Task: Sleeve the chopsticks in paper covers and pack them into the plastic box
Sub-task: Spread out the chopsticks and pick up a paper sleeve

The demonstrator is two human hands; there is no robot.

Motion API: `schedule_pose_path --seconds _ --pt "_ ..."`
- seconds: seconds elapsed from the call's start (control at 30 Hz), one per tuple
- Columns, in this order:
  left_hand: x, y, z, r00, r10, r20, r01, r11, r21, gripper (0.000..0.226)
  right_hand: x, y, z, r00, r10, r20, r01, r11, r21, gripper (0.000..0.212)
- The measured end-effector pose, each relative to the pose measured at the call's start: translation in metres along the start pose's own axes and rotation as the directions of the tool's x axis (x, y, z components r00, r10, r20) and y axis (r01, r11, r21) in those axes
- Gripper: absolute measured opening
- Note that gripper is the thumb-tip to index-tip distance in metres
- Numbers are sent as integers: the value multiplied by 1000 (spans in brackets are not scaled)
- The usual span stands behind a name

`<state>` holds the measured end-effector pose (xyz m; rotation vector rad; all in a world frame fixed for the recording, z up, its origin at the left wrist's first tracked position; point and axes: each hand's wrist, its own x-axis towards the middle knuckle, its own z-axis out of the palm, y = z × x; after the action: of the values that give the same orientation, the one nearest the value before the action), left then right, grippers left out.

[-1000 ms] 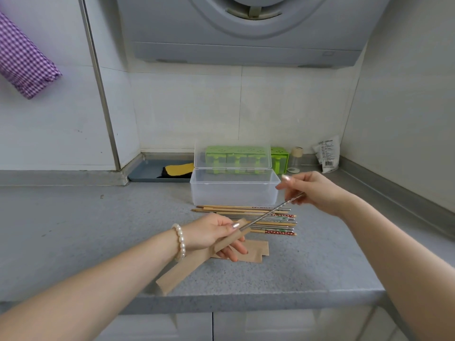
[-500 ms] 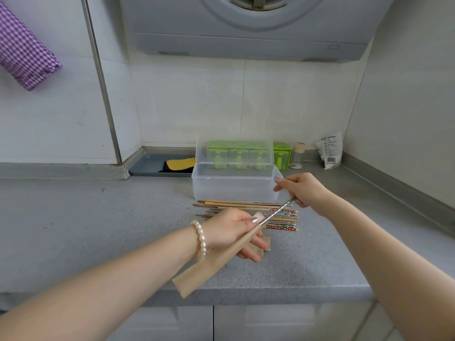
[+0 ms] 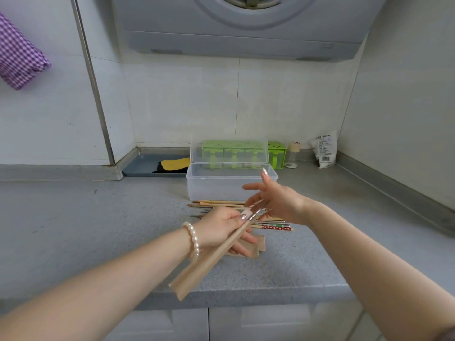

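My left hand (image 3: 221, 230) grips a long brown paper sleeve (image 3: 204, 267) that slants down toward me. Metal chopsticks (image 3: 259, 209) sit almost fully inside it, only their top ends sticking out. My right hand (image 3: 275, 200) is at those ends with fingers spread and straight, the palm against the tips. Behind the hands lies a pile of loose chopsticks (image 3: 273, 226), wooden, metal and patterned. The clear plastic box (image 3: 209, 185) stands beyond them, its lid hinged up. More paper sleeves (image 3: 258, 247) lie flat under my left hand.
A green holder (image 3: 277, 153) stands behind the box, with a small jar (image 3: 293, 153) and a white packet (image 3: 325, 151) to its right. A grey tray with a yellow cloth (image 3: 174, 164) sits at the back left. The counter's front edge (image 3: 270, 295) runs just below the sleeve.
The chopsticks have slid much deeper into the sleeve. My right hand released its pinch on them and opened, moving in against their ends. The left hand has kept its hold on the sleeve.
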<state>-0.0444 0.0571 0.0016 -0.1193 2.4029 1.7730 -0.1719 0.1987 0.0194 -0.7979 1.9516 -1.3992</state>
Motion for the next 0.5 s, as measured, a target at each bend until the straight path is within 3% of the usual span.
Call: schedule_pose_path --seconds 0.07,0.13,0.2,0.23,0.3,0.5 --pt "5 -2 -5 999 13 -40 -11 999 44 30 9 8 -11 965 -34 -261 18 998 -64 45" --pt "11 -5 -10 995 41 -89 -30 993 118 28 19 26 -26 900 -89 -428 -116 895 -431 30" --pt "14 -9 -14 987 58 -151 -36 988 149 27 20 50 -34 919 -94 -383 -260 587 -767 31" --pt "15 -11 -16 981 64 -184 -38 989 142 27 19 62 -34 939 -75 -337 -272 441 -855 33" --pt "17 -16 -19 974 58 -220 -35 994 107 29 12 79 -31 960 -38 -279 -256 295 -921 37" --pt "24 -27 -21 980 -4 -198 18 997 69 29 -1 86 -36 962 -66 -266 -236 295 -926 36"
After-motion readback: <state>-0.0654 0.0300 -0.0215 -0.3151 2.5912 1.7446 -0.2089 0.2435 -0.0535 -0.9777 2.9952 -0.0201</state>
